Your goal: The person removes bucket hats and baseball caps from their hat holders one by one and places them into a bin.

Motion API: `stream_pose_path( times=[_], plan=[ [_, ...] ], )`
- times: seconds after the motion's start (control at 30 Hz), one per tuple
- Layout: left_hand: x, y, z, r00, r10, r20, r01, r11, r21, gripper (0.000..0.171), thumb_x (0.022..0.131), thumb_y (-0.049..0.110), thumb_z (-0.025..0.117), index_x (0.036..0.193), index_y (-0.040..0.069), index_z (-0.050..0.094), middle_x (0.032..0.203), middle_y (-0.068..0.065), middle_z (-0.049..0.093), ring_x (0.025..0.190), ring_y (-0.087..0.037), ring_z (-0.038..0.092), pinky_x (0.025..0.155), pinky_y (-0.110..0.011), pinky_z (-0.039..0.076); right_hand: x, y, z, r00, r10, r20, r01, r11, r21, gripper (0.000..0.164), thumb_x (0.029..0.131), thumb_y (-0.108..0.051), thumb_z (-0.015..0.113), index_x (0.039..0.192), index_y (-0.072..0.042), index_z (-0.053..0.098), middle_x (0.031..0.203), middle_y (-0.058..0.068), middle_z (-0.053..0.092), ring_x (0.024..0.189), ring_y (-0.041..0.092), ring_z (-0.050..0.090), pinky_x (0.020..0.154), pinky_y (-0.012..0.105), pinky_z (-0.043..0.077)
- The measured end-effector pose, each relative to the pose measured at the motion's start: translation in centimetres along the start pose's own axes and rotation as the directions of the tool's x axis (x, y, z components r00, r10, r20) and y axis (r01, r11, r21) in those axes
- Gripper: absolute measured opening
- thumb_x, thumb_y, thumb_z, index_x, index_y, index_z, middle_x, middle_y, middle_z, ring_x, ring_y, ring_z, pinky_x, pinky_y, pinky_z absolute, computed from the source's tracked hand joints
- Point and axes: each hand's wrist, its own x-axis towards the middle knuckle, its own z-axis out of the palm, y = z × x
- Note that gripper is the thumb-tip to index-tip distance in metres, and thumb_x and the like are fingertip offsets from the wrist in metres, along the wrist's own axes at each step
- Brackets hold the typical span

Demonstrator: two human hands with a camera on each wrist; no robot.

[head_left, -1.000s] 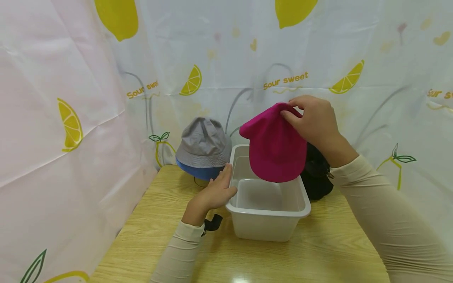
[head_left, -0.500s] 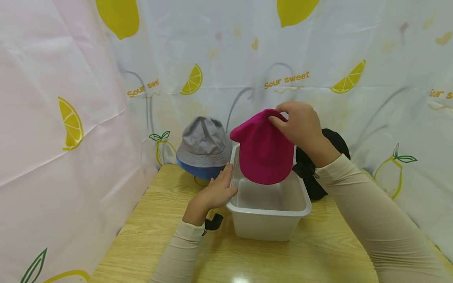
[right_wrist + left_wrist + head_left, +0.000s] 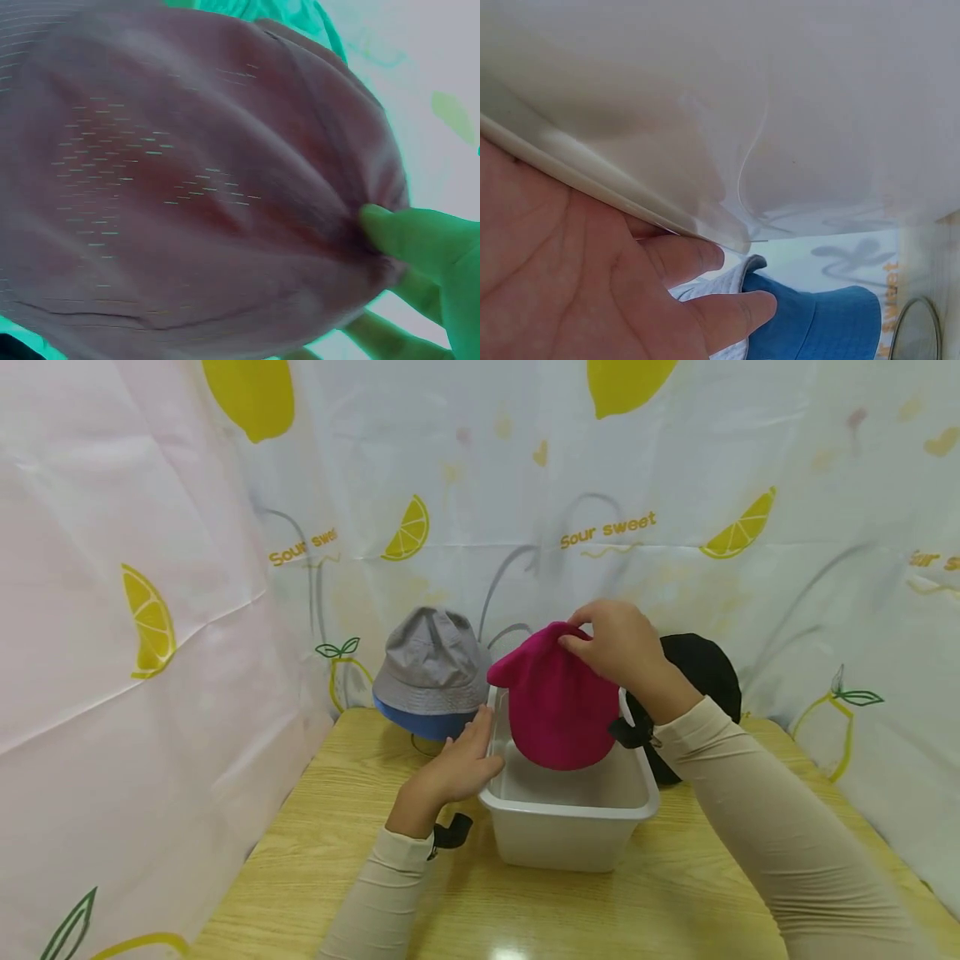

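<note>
My right hand [image 3: 618, 643] pinches a magenta bucket hat [image 3: 562, 710] by its crown, thumb against the cloth. The hat hangs brim down, its lower edge inside the opening of a white plastic bin [image 3: 570, 839]. In the right wrist view the hat [image 3: 195, 180] fills most of the picture, and the thumb [image 3: 412, 232] presses into its folded crown. My left hand [image 3: 453, 764] rests along the bin's left rim with fingers straight. From the left wrist, that hand [image 3: 577, 277] lies under the rim of the bin [image 3: 780, 112], fingers extended.
Left of the bin, a grey bucket hat [image 3: 435, 660] sits over a blue one [image 3: 427, 724] on a wire stand [image 3: 423, 746]. Black headwear [image 3: 701, 668] stands to the right behind my right forearm. A lemon-print curtain [image 3: 480, 460] backs the wooden table [image 3: 330, 860].
My right hand has moved left and then down with the magenta hat, whose brim has sunk into the bin's opening. The left hand has stayed at the rim.
</note>
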Motion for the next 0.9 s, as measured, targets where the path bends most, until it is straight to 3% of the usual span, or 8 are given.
stream_pose_path(
  times=[0.27, 0.53, 0.7, 0.9],
  plan=[
    [-0.2, -0.3, 0.0, 1.000, 0.007, -0.017, -0.007, 1.000, -0.006, 0.088, 0.096, 0.032, 0.042, 0.167, 0.013, -0.007, 0.175, -0.007, -0.006, 0.160, -0.039, 0.000, 0.123, -0.070, 0.000, 0.2, 0.3, 1.3, 0.976, 0.069, 0.206, -0.065, 0.998, -0.024, 0.024, 0.092, -0.033, 0.076, 0.109, -0.016, 0.082, 0.114, 0.007, 0.076, 0.095, 0.027, 0.065, 0.075, 0.044, 0.055],
    [0.2, 0.2, 0.0, 1.000, 0.017, 0.001, -0.017, 1.000, 0.006, 0.088, 0.096, 0.035, 0.042, 0.167, 0.009, -0.005, 0.175, -0.008, -0.006, 0.160, -0.038, 0.000, 0.124, -0.068, 0.000, 0.1, 1.3, 2.1, 0.936, 0.194, 0.293, -0.182, 0.981, -0.068, 0.028, 0.092, -0.033, 0.075, 0.114, -0.017, 0.080, 0.113, 0.008, 0.075, 0.096, 0.028, 0.065, 0.067, 0.044, 0.054],
    [0.1, 0.2, 0.1, 1.000, 0.000, 0.000, 0.000, 1.000, 0.019, 0.088, 0.097, 0.034, 0.042, 0.166, 0.009, -0.006, 0.175, -0.010, -0.005, 0.161, -0.036, 0.000, 0.124, -0.068, 0.001, 0.0, 1.6, 2.8, 0.903, 0.240, 0.357, -0.215, 0.970, -0.109, 0.022, 0.094, -0.032, 0.073, 0.108, -0.017, 0.081, 0.101, 0.006, 0.076, 0.089, 0.026, 0.066, 0.064, 0.042, 0.052],
    [0.2, 0.0, 0.1, 1.000, 0.002, -0.007, -0.002, 1.000, 0.015, 0.088, 0.096, 0.035, 0.042, 0.167, 0.009, -0.004, 0.175, -0.010, -0.005, 0.161, -0.036, 0.000, 0.125, -0.066, 0.000, -0.2, 1.6, 2.7, 0.900, 0.265, 0.346, -0.229, 0.963, -0.142, 0.021, 0.095, -0.030, 0.071, 0.108, -0.017, 0.082, 0.100, 0.007, 0.075, 0.088, 0.027, 0.066, 0.064, 0.044, 0.051]
  ],
)
